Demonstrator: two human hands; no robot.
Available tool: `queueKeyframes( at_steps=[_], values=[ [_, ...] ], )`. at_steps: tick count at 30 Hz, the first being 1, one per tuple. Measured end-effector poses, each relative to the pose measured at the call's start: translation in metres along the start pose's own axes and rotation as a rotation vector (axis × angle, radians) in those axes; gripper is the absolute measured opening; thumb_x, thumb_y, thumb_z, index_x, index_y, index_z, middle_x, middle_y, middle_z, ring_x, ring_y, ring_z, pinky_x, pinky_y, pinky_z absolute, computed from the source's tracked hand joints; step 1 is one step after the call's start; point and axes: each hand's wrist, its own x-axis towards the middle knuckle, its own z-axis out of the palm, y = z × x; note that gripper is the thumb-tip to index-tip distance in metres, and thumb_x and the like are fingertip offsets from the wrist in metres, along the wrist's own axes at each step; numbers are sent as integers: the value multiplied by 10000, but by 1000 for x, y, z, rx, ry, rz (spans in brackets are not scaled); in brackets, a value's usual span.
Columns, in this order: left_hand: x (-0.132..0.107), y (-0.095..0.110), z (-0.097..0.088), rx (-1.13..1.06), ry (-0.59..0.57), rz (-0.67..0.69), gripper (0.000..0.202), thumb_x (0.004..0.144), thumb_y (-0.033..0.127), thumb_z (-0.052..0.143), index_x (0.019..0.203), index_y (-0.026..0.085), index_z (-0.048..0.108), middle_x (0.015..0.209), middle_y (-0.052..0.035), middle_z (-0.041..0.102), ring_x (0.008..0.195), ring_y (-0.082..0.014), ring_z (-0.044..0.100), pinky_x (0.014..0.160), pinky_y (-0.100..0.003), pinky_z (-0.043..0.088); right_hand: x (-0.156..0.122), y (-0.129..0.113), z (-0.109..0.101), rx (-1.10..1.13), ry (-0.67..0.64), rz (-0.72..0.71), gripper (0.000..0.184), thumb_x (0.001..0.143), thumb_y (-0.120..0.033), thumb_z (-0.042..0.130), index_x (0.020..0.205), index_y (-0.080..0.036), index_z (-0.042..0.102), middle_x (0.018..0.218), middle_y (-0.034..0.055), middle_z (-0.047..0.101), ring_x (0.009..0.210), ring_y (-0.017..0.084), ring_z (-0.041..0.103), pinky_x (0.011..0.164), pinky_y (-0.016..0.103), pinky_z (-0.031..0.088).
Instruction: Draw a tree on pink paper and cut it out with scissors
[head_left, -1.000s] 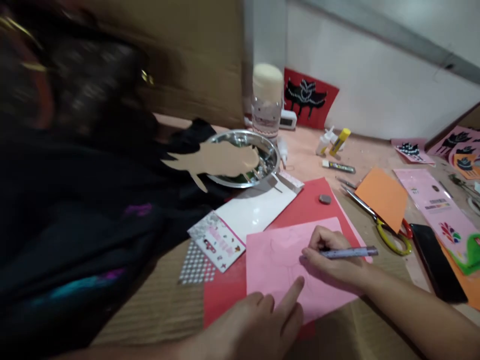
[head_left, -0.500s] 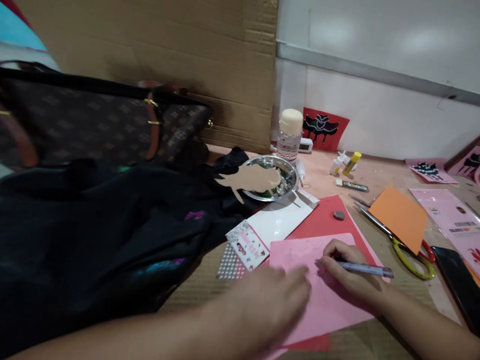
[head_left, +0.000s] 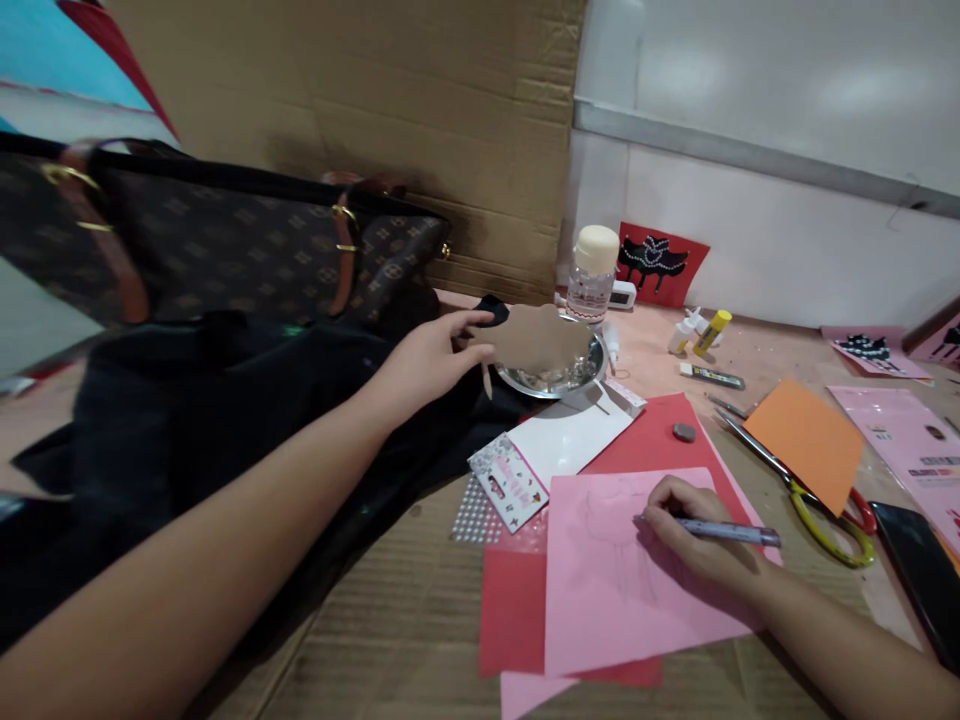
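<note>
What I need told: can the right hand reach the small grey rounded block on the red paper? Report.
Probably yes: the small grey block lies uncovered just beyond the right hand, though the slim purple-grey writing tool in its grip may hinder pickup.

Your table [head_left: 784, 345], part covered by cardboard [head_left: 390, 610]: scissors [head_left: 795, 488], black phone [head_left: 919, 575] right of your right hand [head_left: 701, 535]; glue stick [head_left: 712, 332], capped bottle [head_left: 591, 288] beyond it; metal bowl [head_left: 550, 392] near your left hand [head_left: 435, 362]

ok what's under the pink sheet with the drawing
Red paper shows beneath the pink sheet, and a pink paper corner pokes out at lower left. What lies under the drawing is covered.
</note>
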Motion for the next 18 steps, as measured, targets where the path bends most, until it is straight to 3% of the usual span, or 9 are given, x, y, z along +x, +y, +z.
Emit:
queueKeyframes(
  at_steps=[4, 7, 10, 14, 18],
  values=[
    [22, 7, 0, -63, 95, 40, 425, 902, 371, 673, 1287, 201, 728, 1201, -68, 804, 1057, -279, 731, 1002, -398, 571, -1, -11, 0, 16, -32, 8, 244, 983, -377, 657, 805, -218, 603, 799, 15, 680, 708, 160, 595, 607, 270, 433],
    [44, 12, 15, -79, 101, 67, 338, 964, 362, 714, 1249, 181, 718, 1181, -71, 787, 1052, -262, 733, 1000, -442, 590, -2, -15, 0, 31, -22, -7, 264, 990, -399, 644, 802, -220, 595, 794, 22, 676, 686, 160, 580, 576, 271, 423],
    [59, 11, 34, -77, 79, 91, 360, 1012, 404, 713, 1290, 177, 681, 1304, -101, 713, 1134, -265, 709, 989, -503, 612, -2, -14, 0, 13, -25, -19, 282, 1002, -420, 635, 806, -220, 601, 796, 26, 688, 687, 164, 592, 577, 274, 428],
    [64, 2, 52, -76, 66, 110, 397, 1017, 403, 708, 1348, 189, 654, 1373, -113, 676, 1177, -279, 693, 992, -513, 618, 1, -10, -1, -16, -45, -18, 267, 1005, -410, 637, 820, -218, 616, 792, 19, 697, 705, 168, 615, 610, 279, 434],
    [65, -5, 58, -88, 68, 137, 413, 1017, 402, 708, 1367, 193, 644, 1394, -117, 666, 1191, -285, 688, 999, -519, 615, 2, -9, -3, -50, -67, -8, 257, 1006, -403, 630, 826, -220, 616, 797, 18, 699, 733, 176, 626, 637, 286, 441]
  ],
)
